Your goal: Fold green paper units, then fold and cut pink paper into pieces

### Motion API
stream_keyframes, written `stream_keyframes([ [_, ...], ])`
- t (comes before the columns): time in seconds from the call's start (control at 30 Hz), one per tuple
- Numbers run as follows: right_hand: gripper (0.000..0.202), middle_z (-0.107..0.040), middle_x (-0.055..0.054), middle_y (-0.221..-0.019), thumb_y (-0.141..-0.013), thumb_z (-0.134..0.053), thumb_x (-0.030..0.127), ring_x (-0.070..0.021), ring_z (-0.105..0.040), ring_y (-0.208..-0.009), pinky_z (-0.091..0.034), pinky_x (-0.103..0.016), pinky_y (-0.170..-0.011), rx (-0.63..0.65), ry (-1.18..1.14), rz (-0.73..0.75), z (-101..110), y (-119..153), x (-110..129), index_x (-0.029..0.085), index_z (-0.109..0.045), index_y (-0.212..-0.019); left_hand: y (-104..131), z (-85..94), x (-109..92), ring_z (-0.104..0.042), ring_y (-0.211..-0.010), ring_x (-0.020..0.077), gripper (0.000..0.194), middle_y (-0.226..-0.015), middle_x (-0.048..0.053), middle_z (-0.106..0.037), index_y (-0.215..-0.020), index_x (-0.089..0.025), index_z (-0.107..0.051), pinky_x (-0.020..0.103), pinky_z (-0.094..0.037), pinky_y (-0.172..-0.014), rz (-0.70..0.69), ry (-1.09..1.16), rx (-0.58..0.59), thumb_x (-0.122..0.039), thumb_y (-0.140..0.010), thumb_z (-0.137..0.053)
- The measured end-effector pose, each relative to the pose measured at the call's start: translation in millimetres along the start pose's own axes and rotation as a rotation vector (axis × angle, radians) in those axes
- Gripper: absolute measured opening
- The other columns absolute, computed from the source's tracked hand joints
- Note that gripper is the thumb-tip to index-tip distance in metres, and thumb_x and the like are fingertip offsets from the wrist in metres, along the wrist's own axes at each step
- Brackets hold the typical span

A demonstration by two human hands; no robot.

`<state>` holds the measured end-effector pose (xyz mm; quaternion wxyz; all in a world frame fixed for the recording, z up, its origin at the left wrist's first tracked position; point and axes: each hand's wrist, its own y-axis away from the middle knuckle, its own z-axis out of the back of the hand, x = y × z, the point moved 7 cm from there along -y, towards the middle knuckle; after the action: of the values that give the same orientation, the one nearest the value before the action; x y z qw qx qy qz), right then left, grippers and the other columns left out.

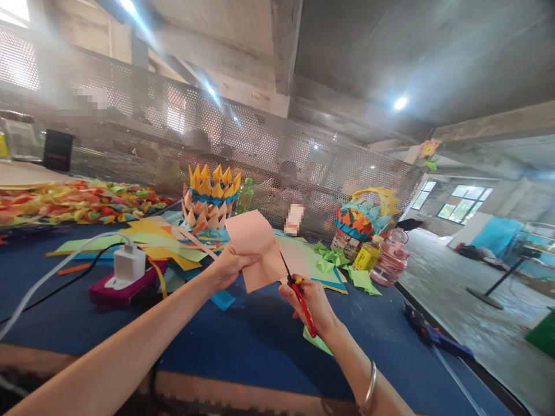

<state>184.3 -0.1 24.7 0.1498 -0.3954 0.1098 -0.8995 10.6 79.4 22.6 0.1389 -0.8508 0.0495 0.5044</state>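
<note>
My left hand [234,266] grips a pale pink sheet of paper [255,231] with the thumb across its front. In my right hand [314,306] is a pair of scissors with red handles [306,309]. Their dark blades meet the right edge of the pink sheet, above the table. Under and behind the sheet lie light green sheets [299,257] along with blue and yellow ones. Folded light green paper pieces [332,260] are scattered just right of them.
A folded-paper basket [210,202] stands behind my left hand, another [362,219] at right beside bottles [390,260]. A power strip [124,286] with a white charger and cables sits left. A glue gun [436,335] lies on the right edge. Folded paper scraps [82,202] pile up far left.
</note>
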Motion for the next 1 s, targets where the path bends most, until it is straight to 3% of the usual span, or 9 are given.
stream_keyframes([
  [0.2, 0.042, -0.036, 0.006, -0.059, -0.086, -0.055, 0.052, -0.0094, -0.051, -0.04, -0.031, -0.018, -0.036, 0.017, -0.046, -0.015, -2, 3, -2, 0.021, -0.037, -0.065, 2, -4.0, 12, -0.065, -0.101, 0.0305, 0.055, -0.097, 0.011, -0.075, -0.094, -0.013, -0.074, 0.042, -0.047, -0.093, 0.064, -0.019, 0.05, -0.021, -0.042, -0.091],
  [0.57, 0.045, -0.035, 0.005, -0.05, -0.09, -0.046, 0.054, -0.0088, -0.037, -0.046, -0.027, -0.022, -0.043, -0.056, 0.055, 0.035, 0, 2, 0, 0.02, -0.039, -0.06, 3, -7.0, 13, -0.066, -0.101, 0.0314, 0.057, -0.1, 0.011, -0.074, -0.095, -0.013, -0.073, 0.043, -0.048, -0.093, 0.069, 0.002, 0.055, -0.019, -0.041, -0.091],
  [0.77, 0.053, -0.041, 0.004, -0.046, -0.092, -0.038, 0.059, -0.0095, -0.042, -0.044, -0.032, -0.022, -0.043, -0.044, 0.017, -0.004, -3, 4, 3, 0.017, -0.05, -0.062, 2, -7.1, 13, -0.066, -0.1, 0.0326, 0.058, -0.1, 0.012, -0.074, -0.095, -0.014, -0.073, 0.045, -0.047, -0.094, 0.071, -0.009, 0.049, -0.02, -0.041, -0.091],
  [1.0, 0.05, -0.043, 0.003, -0.055, -0.085, -0.051, 0.059, -0.01, -0.049, -0.038, -0.039, -0.021, -0.034, 0.018, -0.099, -0.058, -4, 5, 2, 0.018, -0.047, -0.057, 7, -10.1, 12, -0.065, -0.103, 0.0323, 0.056, -0.098, 0.011, -0.075, -0.094, -0.013, -0.073, 0.044, -0.046, -0.095, 0.087, -0.029, 0.061, -0.02, -0.042, -0.091],
])
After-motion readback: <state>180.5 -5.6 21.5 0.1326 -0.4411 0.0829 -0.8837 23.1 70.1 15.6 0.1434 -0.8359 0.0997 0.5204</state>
